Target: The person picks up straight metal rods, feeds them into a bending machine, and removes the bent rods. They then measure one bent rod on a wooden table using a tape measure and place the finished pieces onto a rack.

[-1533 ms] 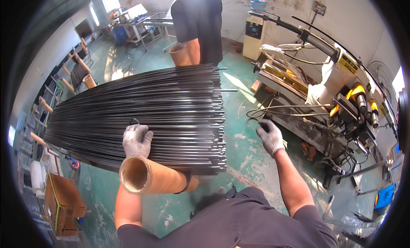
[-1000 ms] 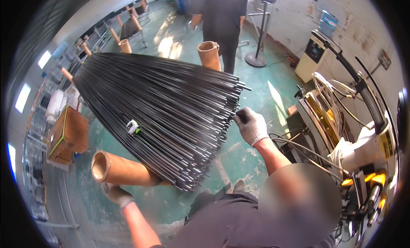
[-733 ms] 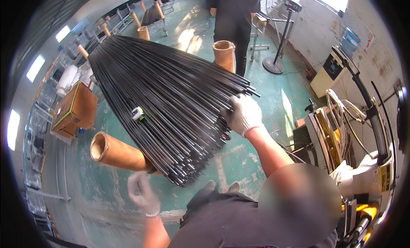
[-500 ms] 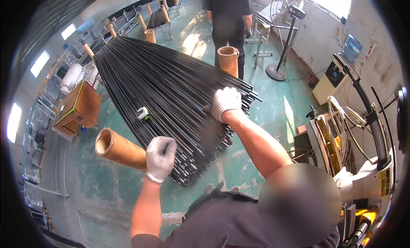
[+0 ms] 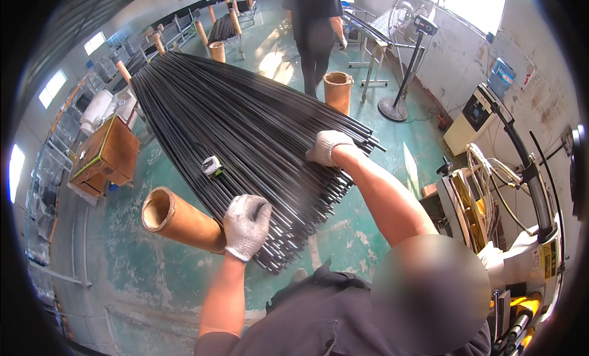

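A broad bundle of long black rods [image 5: 215, 111] stretches away from me, its near ends fanned out in front of my body. My left hand [image 5: 246, 227], in a whitish knit glove, is curled closed beside the bundle's left near corner, close to a brown cardboard tube [image 5: 190, 222]. Whatever its fingers may hold is hidden. On the right side of the rods lies my gloved right hand [image 5: 330, 149], its fingers bent down against them; I cannot make out what they grip. Between the hands, some rod ends are blurred. A white and green tape measure [image 5: 212, 166] rests on the rods' left side.
Another upright cardboard tube [image 5: 337, 93] stands at the bundle's right. Beyond it a person [image 5: 314, 37] in dark clothes is on the floor by a stand fan [image 5: 402, 68]. A wooden cabinet [image 5: 105, 156] is at left; a water dispenser [image 5: 475, 114] and machinery with cables are at right.
My right hand has shifted slightly right and lower, and my left hand slightly right, both staying at the rods. The dark blur by my right hand has lessened. The other person has stepped farther away.
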`<action>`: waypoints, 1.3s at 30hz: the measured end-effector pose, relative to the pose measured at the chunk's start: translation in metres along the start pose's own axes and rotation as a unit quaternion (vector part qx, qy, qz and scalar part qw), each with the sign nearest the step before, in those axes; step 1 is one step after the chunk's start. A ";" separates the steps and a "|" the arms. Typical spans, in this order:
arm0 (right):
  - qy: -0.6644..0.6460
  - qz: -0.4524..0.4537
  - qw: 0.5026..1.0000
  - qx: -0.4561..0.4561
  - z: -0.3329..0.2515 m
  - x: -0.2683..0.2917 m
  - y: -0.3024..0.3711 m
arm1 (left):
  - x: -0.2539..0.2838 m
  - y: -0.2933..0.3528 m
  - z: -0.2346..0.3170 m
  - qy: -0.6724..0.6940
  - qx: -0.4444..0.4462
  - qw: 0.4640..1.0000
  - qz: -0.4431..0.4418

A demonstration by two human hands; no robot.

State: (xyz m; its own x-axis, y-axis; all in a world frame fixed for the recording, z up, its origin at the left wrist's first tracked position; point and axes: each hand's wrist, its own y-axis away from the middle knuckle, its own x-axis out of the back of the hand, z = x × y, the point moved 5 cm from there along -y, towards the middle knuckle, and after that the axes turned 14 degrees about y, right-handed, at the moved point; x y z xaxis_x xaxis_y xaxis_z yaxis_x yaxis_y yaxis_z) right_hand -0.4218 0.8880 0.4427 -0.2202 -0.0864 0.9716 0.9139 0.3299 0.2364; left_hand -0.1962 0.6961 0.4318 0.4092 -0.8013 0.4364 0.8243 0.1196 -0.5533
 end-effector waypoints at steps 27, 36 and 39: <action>-0.476 -0.164 0.864 0.034 0.045 -0.034 -0.043 | 0.010 0.002 -0.007 0.055 0.024 0.998 0.023; -0.496 -0.173 0.850 0.033 0.043 -0.023 -0.032 | 0.009 0.000 -0.007 0.054 0.029 0.998 0.024; -0.497 -0.175 0.848 0.051 0.039 -0.020 -0.031 | 0.009 0.000 -0.006 0.049 0.036 0.998 0.022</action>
State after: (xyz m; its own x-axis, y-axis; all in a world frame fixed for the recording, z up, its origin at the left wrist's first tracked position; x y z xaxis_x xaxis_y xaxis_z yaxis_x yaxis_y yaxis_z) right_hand -0.4590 0.9167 0.4163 -0.6972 0.6228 0.3551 0.7100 0.5311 0.4624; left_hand -0.1947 0.6850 0.4315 0.4086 -0.8471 0.3397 0.8337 0.1950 -0.5166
